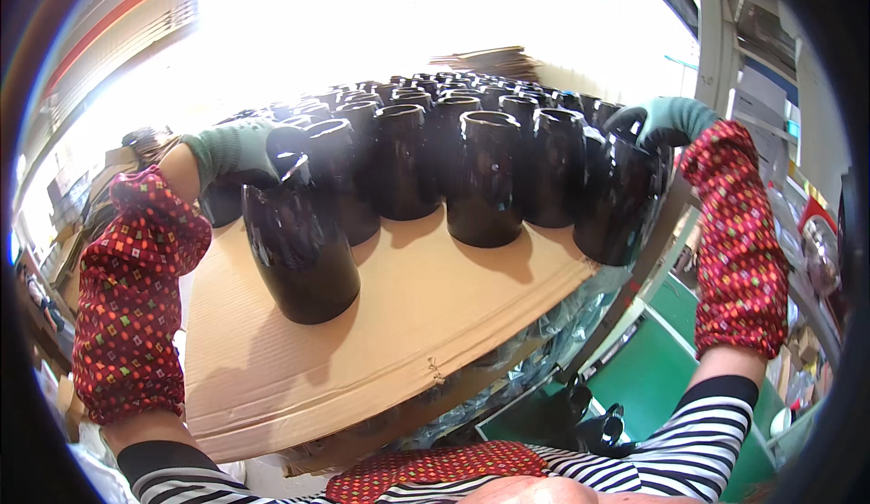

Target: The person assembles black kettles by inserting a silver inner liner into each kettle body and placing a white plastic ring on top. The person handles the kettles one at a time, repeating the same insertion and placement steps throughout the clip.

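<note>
Black and Shiny, Row After Row

The left hand [246, 152] holds the left jar [297, 250] by its rim, over the front of the cardboard sheet [408, 314]; I can't tell if its bottom touches. The right hand [669, 123] grips the right jar [621, 200] by its rim, close to the sheet's edge. Many black jars [485, 182] stand close behind. Most of the sheet looks filled; the front strip is bare, with room to move.

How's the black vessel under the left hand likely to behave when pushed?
The black vessel is probably stiff and may be fragile, judging by its smooth, hard-looking wall. Its glossy sheen suggests it could be slippery. Being taller than wide, it might tip if pushed near the top.
</note>
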The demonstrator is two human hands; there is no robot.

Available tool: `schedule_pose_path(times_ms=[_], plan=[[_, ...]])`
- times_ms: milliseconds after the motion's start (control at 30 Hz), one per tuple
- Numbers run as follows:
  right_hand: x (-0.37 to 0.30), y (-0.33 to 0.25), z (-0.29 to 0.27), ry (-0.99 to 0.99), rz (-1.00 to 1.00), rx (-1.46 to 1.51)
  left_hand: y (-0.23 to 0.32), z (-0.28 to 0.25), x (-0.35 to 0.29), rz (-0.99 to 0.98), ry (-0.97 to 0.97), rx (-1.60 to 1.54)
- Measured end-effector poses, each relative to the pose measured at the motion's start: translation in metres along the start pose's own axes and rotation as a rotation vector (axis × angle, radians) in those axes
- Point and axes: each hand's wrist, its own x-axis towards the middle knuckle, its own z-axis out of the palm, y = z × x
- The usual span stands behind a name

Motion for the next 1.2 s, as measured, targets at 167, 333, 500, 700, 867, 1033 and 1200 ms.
schedule_pose_path(times_ms=[167,333,500,700,867,1033,1200], plan=[[0.03,0.041,0.02,0.111,0.134,-0.562,0.023,0.012,0.009,-0.01,-0.019,0.028],[0.056,0.049,0.023,0.269,-0.206,-0.348,0.041,0.021,0.013,-0.039,0.0,0.072],[0.055,0.004,0.033,0.339,-0.449,-0.18,0.056,0.039,0.035,-0.006,-0.016,0.085],[0.084,-0.032,0.03,0.006,-0.403,-0.025,0.065,0.043,0.047,0.006,-0.02,0.112],[0.101,-0.069,0.014,-0.078,-0.477,-0.096,0.073,0.022,0.038,-0.026,0.002,0.178],[0.126,-0.103,0.003,-0.164,-0.518,-0.199,0.101,0.014,0.041,0.004,0.018,0.255],[0.113,-0.15,0.029,-0.192,-0.386,-0.388,0.09,0.024,0.064,-0.001,0.026,0.338]])
